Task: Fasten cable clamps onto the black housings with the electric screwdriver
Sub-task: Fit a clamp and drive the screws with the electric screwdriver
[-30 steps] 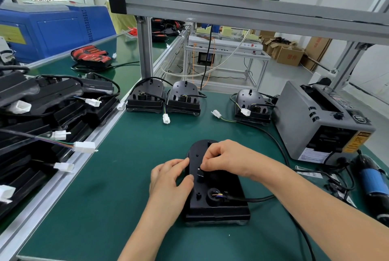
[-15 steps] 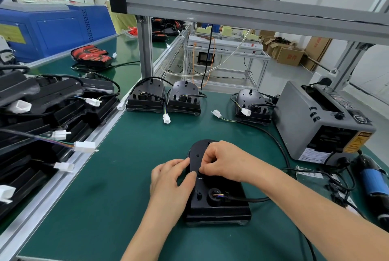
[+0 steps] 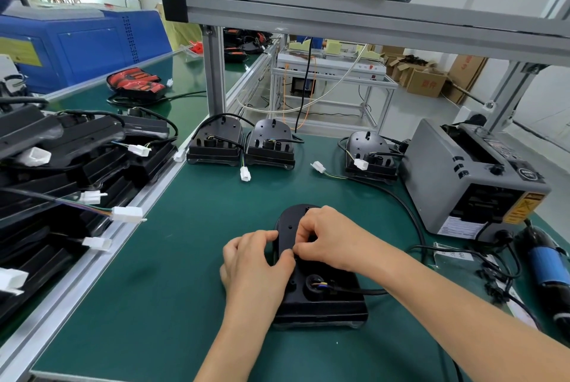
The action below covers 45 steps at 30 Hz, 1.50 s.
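Observation:
A black housing lies flat on the green mat in front of me, a black cable leaving its round port to the right. My left hand grips the housing's left edge, thumb on top. My right hand rests over the housing's middle with fingers curled, pinching something small that the fingers hide. The blue and black electric screwdriver lies on the mat at the far right, apart from both hands. Three more black housings stand in a row at the back.
A grey tape dispenser sits at the right. Small black clamps and cables lie near the screwdriver. Stacked black housings with white connectors fill the left bench beyond an aluminium rail. A frame post rises at the back.
My right hand has slid slightly toward me over the housing's middle and curled tighter. My left thumb has moved further onto the housing's top. The housing stays put.

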Tool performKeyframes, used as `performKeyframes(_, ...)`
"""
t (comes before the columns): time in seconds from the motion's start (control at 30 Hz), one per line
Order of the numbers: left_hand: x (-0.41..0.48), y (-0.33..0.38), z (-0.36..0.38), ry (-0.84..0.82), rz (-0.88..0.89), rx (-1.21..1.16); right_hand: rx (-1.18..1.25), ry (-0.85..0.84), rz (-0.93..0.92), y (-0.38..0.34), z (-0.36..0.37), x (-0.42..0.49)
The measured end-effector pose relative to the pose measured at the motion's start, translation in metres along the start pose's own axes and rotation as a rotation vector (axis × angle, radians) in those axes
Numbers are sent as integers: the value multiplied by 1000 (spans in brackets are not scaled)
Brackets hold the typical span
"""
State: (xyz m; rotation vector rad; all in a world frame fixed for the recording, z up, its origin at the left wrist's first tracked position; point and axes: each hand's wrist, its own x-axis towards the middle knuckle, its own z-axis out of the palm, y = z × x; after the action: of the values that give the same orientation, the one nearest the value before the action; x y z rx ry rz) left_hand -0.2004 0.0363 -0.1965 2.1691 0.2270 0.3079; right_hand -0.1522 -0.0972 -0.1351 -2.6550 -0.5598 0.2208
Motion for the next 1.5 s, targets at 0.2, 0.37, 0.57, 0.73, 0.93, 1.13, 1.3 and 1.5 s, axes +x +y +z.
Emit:
performKeyframes(0.2, 5, 1, 0, -33, -94, -40, 58, 40, -4, 6, -3, -3)
performKeyframes(0.37, 15, 6, 2, -114, -21, 127, 26, 87, -17, 19, -3, -17)
performKeyframes(0.57, 19, 7, -2, -230, -103, -56, -5, 139, -103, 31, 9, -38)
performKeyframes(0.73, 18, 13, -6, -228, -78, 134, 70, 170, -94, 39, 17, -53)
performKeyframes(0.93, 17, 11, -12, -328, -64, 64, 79, 241, -113, 37, 28, -60)
performKeyframes(1.13, 13, 11, -5, -297, -78, 181, 92, 383, 29, 37, 18, -77)
performKeyframes(1.3, 21, 5, -15, -341, -106, 209, -277, 260, 597, 55, -4, -112)
performKeyframes(1.5, 25, 15, -18, -448, -72, 220, 56, 177, 603, 61, 3, -101)
